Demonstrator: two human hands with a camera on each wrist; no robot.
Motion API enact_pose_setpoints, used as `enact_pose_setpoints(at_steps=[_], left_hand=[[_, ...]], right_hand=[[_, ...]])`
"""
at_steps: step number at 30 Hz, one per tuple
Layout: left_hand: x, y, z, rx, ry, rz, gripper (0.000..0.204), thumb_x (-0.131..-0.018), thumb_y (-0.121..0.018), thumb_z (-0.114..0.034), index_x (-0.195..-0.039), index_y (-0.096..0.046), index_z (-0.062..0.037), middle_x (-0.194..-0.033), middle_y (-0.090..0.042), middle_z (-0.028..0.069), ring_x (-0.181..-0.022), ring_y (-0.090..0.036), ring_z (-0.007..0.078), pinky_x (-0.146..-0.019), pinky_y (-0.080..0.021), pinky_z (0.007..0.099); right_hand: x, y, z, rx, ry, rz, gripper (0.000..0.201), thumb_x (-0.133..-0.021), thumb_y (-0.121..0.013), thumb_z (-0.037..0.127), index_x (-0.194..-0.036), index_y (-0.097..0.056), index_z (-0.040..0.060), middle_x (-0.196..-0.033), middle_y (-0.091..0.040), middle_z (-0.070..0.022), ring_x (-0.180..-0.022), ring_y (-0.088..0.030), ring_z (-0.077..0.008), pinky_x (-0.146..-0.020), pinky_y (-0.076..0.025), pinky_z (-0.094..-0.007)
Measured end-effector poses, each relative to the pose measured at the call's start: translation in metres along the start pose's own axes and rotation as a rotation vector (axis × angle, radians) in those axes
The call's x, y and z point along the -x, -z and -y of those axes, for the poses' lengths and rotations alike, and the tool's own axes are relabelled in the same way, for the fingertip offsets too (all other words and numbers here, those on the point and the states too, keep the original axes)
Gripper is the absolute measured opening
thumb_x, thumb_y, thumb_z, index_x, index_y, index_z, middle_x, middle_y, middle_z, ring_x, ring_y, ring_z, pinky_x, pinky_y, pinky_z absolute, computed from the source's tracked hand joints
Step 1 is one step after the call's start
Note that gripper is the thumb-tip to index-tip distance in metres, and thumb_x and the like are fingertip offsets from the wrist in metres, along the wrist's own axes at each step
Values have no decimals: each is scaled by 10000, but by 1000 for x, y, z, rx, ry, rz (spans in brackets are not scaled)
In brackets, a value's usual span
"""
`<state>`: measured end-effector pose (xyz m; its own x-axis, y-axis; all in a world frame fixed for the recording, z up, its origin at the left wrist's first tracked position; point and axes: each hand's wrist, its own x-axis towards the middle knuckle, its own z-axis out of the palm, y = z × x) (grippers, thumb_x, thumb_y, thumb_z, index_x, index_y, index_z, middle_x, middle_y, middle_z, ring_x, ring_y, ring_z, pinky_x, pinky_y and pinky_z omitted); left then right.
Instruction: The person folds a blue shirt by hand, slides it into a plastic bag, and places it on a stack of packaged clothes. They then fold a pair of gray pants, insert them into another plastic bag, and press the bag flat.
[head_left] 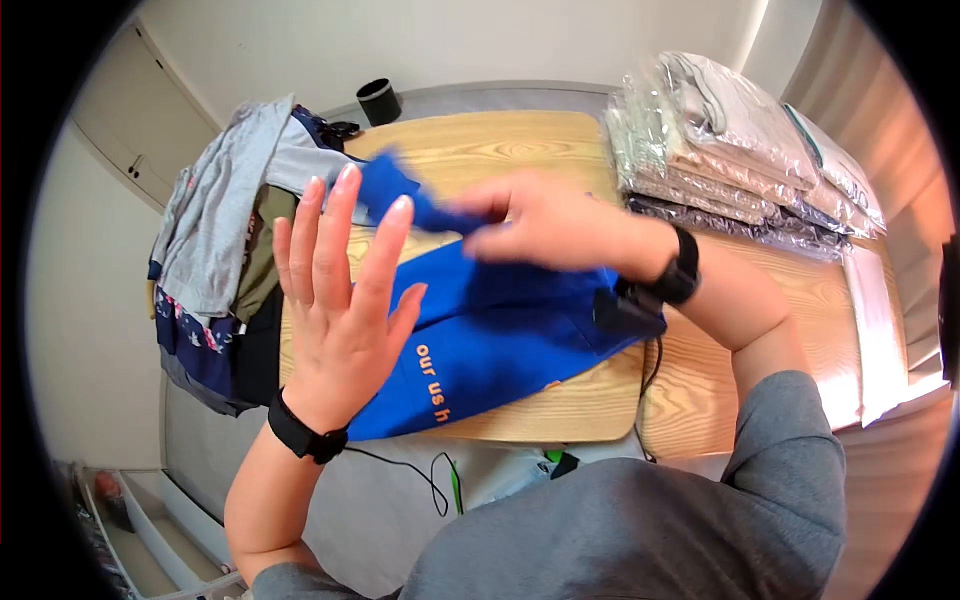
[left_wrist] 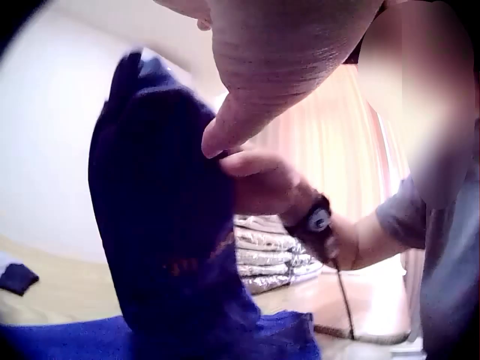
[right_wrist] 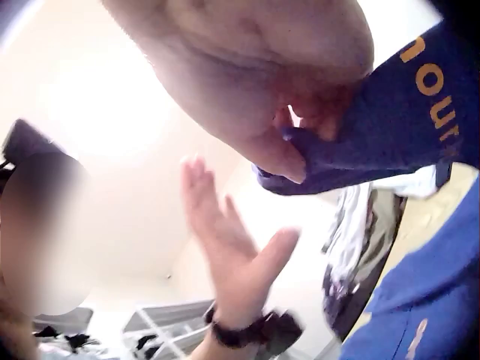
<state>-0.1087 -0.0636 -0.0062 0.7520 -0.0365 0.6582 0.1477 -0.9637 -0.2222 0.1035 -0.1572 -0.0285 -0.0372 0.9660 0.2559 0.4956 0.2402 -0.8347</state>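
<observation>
A royal-blue garment (head_left: 490,350) with orange lettering lies across the wooden table (head_left: 540,135) in front of me. My right hand (head_left: 560,225) pinches part of its cloth and holds it raised; that lifted cloth (head_left: 385,185) is blurred in the head view. In the right wrist view, the thumb and fingers close on the edge of the blue fabric (right_wrist: 375,135). My left hand (head_left: 340,290) is raised over the garment's left side, fingers straight and palm turned inward, holding nothing. The lifted fabric (left_wrist: 165,180) stands upright close to the left hand in the left wrist view.
A heap of clothes (head_left: 215,230), grey, olive and navy, hangs over the table's left edge. Plastic-wrapped folded garments (head_left: 730,130) are stacked at the right. A black bin (head_left: 378,102) stands beyond the far edge. A dark cable (head_left: 435,485) trails below the near edge.
</observation>
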Motion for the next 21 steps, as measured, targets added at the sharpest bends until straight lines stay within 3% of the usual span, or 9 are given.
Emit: enact_pose_setpoints(at_steps=[1, 2, 4, 5, 7, 10, 11, 14, 21], left_hand=[[1, -4, -5, -42, 0, 31, 674, -613, -712, -12, -1238, -472, -91, -1403, -319, 149, -1328, -242, 353, -1081, -152, 522], [-2, 0, -10, -52, -5, 98, 471, -600, -657, -6, -1054, -573, -102, -1170, -537, 125, -1170, -451, 306, -1019, -282, 469], [19, -8, -4, 210, 93, 519, 358, -563, -639, 15, -898, -559, -82, -882, -586, 109, -900, -565, 288, -824, -423, 410], [28, -9, -7, 216, 93, 522, 358, -563, -639, 15, -898, -559, -82, -882, -586, 109, -900, -565, 288, -824, -423, 410], [44, -7, -14, 410, 198, 539, 304, -568, -641, 9, -844, -539, -70, -714, -534, 97, -725, -549, 297, -646, -437, 388], [48, 6, -22, 633, 171, 572, 345, -552, -656, 10, -873, -556, -67, -750, -546, 100, -757, -544, 308, -646, -431, 389], [48, 10, -23, 699, 137, 570, 309, -561, -670, -11, -846, -567, -72, -729, -556, 93, -706, -546, 297, -603, -426, 380], [45, 26, -25, 811, 84, 642, 275, -590, -674, -43, -846, -579, -75, -722, -555, 81, -694, -560, 289, -601, -451, 372], [44, 41, -27, 1081, 155, 343, 214, -616, -739, -52, -730, -559, -50, -587, -513, 63, -506, -515, 219, -462, -367, 288]], right_hand=[[14, -12, 15, -3, 52, 114, 388, -795, -635, 128, -1157, -562, 7, -957, -629, -89, -871, -573, -135, -790, -460, -285], [24, -14, 33, 47, -57, 341, 354, -785, -649, 119, -1120, -586, 23, -1010, -615, -125, -938, -577, -196, -833, -453, -305], [45, -18, 30, 106, 159, 397, 317, -773, -653, 91, -1084, -609, 46, -1044, -615, -120, -967, -578, -221, -854, -453, -313], [50, -8, 17, 120, 255, 332, 283, -774, -648, 83, -1056, -630, 64, -1023, -627, -102, -947, -584, -235, -848, -462, -330], [52, 27, -5, 159, -119, 223, 243, -796, -588, 70, -1030, -650, 59, -993, -646, -93, -897, -602, -197, -813, -474, -310], [61, 69, -84, 393, -320, 0, 279, -775, -585, 82, -1046, -646, 60, -906, -661, -103, -774, -590, -167, -730, -486, -294], [61, 72, -81, 392, -518, 4, 338, -756, -595, 56, -1093, -620, 63, -877, -645, -111, -724, -592, -164, -696, -492, -287], [67, 75, -112, 306, -564, -7, 412, -736, -599, 16, -1145, -581, 68, -849, -624, -108, -687, -586, -153, -657, -494, -284], [64, 71, -157, 322, -455, -34, 394, -730, -561, -34, -1109, -578, 72, -856, -635, -122, -719, -627, -219, -663, -502, -326]])
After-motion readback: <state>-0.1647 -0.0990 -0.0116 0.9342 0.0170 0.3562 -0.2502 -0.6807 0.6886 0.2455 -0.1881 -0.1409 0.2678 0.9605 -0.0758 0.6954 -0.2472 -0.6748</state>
